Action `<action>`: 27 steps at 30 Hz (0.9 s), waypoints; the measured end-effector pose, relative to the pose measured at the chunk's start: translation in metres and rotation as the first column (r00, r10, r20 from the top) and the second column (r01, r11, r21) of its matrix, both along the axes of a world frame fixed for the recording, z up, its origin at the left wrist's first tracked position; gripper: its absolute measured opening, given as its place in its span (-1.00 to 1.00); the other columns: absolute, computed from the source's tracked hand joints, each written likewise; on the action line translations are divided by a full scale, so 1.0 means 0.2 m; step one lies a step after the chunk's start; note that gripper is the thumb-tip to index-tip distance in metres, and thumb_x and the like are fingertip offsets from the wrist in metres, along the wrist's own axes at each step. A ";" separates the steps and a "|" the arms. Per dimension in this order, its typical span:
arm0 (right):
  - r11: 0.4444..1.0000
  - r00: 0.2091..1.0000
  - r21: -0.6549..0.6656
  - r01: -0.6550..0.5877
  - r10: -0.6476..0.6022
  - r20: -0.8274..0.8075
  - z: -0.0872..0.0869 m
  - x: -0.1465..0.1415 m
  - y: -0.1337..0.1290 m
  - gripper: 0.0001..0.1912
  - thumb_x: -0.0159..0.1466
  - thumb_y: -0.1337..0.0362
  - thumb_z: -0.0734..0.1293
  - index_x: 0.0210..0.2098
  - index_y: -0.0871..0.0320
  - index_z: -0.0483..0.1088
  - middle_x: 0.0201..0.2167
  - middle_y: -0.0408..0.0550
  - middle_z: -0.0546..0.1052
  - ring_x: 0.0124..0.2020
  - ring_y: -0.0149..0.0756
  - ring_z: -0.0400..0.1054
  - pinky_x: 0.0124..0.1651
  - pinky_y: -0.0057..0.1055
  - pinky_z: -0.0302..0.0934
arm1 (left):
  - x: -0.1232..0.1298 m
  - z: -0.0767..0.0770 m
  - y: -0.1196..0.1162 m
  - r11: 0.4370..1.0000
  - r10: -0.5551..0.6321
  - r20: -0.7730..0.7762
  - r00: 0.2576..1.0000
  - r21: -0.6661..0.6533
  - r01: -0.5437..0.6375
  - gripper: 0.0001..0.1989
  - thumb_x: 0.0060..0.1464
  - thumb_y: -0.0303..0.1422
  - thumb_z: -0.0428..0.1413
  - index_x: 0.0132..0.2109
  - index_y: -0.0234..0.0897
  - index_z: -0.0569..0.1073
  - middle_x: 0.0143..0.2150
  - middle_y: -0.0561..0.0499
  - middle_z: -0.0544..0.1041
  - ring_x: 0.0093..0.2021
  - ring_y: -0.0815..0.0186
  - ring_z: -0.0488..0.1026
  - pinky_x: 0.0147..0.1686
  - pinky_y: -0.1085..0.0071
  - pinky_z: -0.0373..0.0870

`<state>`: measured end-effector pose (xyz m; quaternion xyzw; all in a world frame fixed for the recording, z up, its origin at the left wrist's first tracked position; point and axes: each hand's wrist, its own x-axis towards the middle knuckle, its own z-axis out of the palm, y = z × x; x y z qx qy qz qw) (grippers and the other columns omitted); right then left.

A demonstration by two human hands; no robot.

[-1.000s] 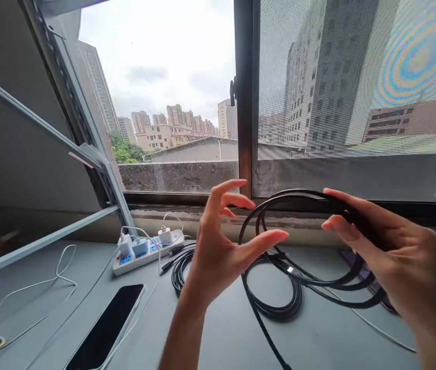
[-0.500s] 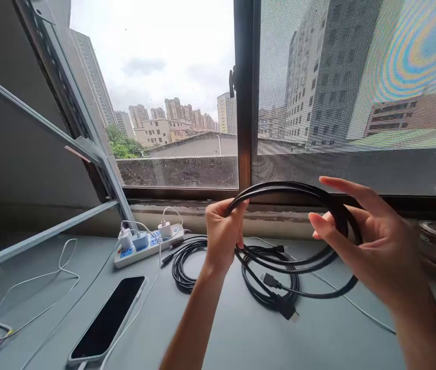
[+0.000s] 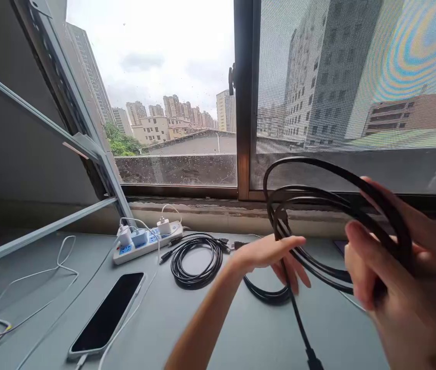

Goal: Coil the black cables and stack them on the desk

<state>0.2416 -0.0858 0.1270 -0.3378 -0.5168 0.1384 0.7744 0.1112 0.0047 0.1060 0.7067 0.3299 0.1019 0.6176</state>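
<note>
My right hand (image 3: 406, 293) is closed around the right side of a loosely coiled black HDMI cable (image 3: 310, 161), whose loops are raised above the table. At the left side of those loops is my left hand (image 3: 264, 254), fingers stretched out and apart, the cable strands passing between thumb and fingers. One cable end hangs below it, with a black plug (image 3: 314, 359) partly cut off at the bottom edge. Behind and below my left hand lies a second coiled black cable (image 3: 267, 297), mostly covered. To the left, a third coiled black cable (image 3: 194, 282) rests flat.
A white power strip (image 3: 136, 251) with several plugs stands near the wall under the window. A phone (image 3: 108, 313) lies on the grey table (image 3: 156, 329), connected to a white cable. More white cable (image 3: 29, 280) runs across the left. A metal frame (image 3: 98, 154) leans at the left.
My left hand has let go its pinch and spread its fingers, shifting right. My right hand has closed on the coil and moved right with it; the loops have spread and one end hangs down.
</note>
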 end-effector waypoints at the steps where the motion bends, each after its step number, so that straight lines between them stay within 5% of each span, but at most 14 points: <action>1: 0.997 0.998 0.063 -0.044 0.041 0.048 -0.02 -0.01 0.01 -0.52 0.17 0.29 0.40 0.09 -0.12 0.41 -0.85 -0.33 0.19 -0.88 -0.51 0.00 -0.83 -0.52 -0.10 | 0.01 -0.01 0.00 0.996 -0.078 0.024 0.997 -0.036 0.079 -0.34 0.12 0.11 -0.19 -0.50 -0.29 0.55 -0.57 -0.07 0.51 -0.46 0.35 0.48 -0.47 0.55 0.37; 3: 0.983 0.984 0.129 -0.129 0.111 0.137 -0.04 -0.01 0.01 -0.53 0.20 0.36 0.37 0.06 -0.18 0.42 -0.84 -0.33 0.22 -0.88 -0.52 0.02 -0.82 -0.53 -0.07 | 0.03 -0.03 0.00 0.995 -0.089 0.134 0.987 -0.028 0.093 -0.42 0.06 0.15 -0.07 -0.39 -0.22 0.58 -0.43 -0.04 0.57 -0.34 0.33 0.51 -0.39 0.52 0.40; 6: 0.953 0.973 0.219 -0.211 0.183 0.142 -0.04 0.01 0.04 -0.62 0.20 0.38 0.36 -0.04 -0.14 0.49 -0.80 -0.29 0.30 -0.86 -0.52 0.06 -0.79 -0.50 -0.02 | 0.06 -0.04 0.01 0.997 0.044 0.367 0.929 0.041 -0.064 -0.49 0.07 0.11 0.01 -0.23 -0.21 0.58 -0.22 -0.04 0.59 -0.17 0.30 0.51 -0.19 0.46 0.43; 10: 0.933 0.930 0.196 -0.302 0.334 -0.156 -0.02 0.02 0.17 -0.69 0.25 0.33 0.31 -0.02 -0.02 0.43 -0.81 -0.34 0.24 -0.83 -0.54 0.04 -0.69 -0.54 0.01 | 0.07 0.00 0.01 0.953 0.220 0.705 0.674 -0.007 -0.304 -0.56 0.18 0.02 -0.05 -0.21 -0.24 0.49 -0.13 -0.03 0.56 0.00 0.30 0.48 0.07 0.43 0.35; 12: 0.951 0.917 0.066 -0.301 0.307 -0.255 -0.02 0.02 0.26 -0.55 0.22 0.27 0.34 0.11 0.05 0.31 -0.69 -0.31 0.34 -0.74 -0.54 0.17 -0.60 -0.57 0.12 | 0.05 0.03 0.02 0.897 0.309 0.792 0.526 -0.060 -0.437 -0.63 0.15 -0.01 0.04 -0.26 -0.26 0.42 -0.36 0.03 0.53 -0.12 0.29 0.54 -0.06 0.48 0.41; 16: 0.992 0.990 -0.062 -0.112 0.107 -0.087 -0.07 0.01 0.36 -0.38 0.22 0.22 0.34 0.23 0.03 0.12 -0.27 -0.14 0.47 -0.66 -0.55 0.27 -0.54 -0.51 0.28 | -0.02 0.08 0.04 0.694 0.392 0.810 0.436 0.051 -0.718 -0.69 0.13 -0.11 0.10 -0.14 -0.26 0.36 -0.69 0.25 0.20 -0.58 0.42 0.45 -0.49 0.62 0.31; 18: 1.000 0.998 -0.023 -0.005 0.007 0.063 -0.10 0.01 0.37 -0.34 0.21 0.23 0.34 0.27 -0.03 0.08 -0.14 -0.05 0.44 -0.58 -0.50 0.33 -0.56 -0.49 0.32 | -0.07 0.10 0.05 0.581 0.429 0.780 0.455 0.147 -0.801 -0.74 0.13 -0.20 0.09 -0.11 -0.27 0.37 -0.71 0.26 0.20 -0.71 0.49 0.29 -0.64 0.64 0.21; 20: 0.999 0.983 -0.001 0.048 -0.047 0.180 -0.12 0.01 0.37 -0.29 0.20 0.22 0.36 0.30 -0.09 0.06 -0.04 0.00 0.41 -0.52 -0.46 0.35 -0.58 -0.50 0.34 | -0.12 0.12 0.06 0.555 0.453 0.730 0.512 0.218 -0.803 -0.77 0.12 -0.27 0.08 -0.11 -0.28 0.40 -0.71 0.26 0.20 -0.75 0.51 0.22 -0.71 0.64 0.15; 27: 0.993 0.971 -0.020 0.119 -0.112 0.213 -0.09 0.01 0.33 -0.40 0.18 0.12 0.40 0.20 -0.11 0.26 -0.16 -0.07 0.48 -0.70 -0.57 0.19 -0.67 -0.50 0.27 | -0.21 0.16 0.04 0.829 0.350 0.534 0.769 0.205 -0.520 -0.49 -0.01 0.06 0.17 -0.14 -0.31 0.43 -0.76 0.24 0.16 -0.78 0.55 0.15 -0.73 0.67 -0.04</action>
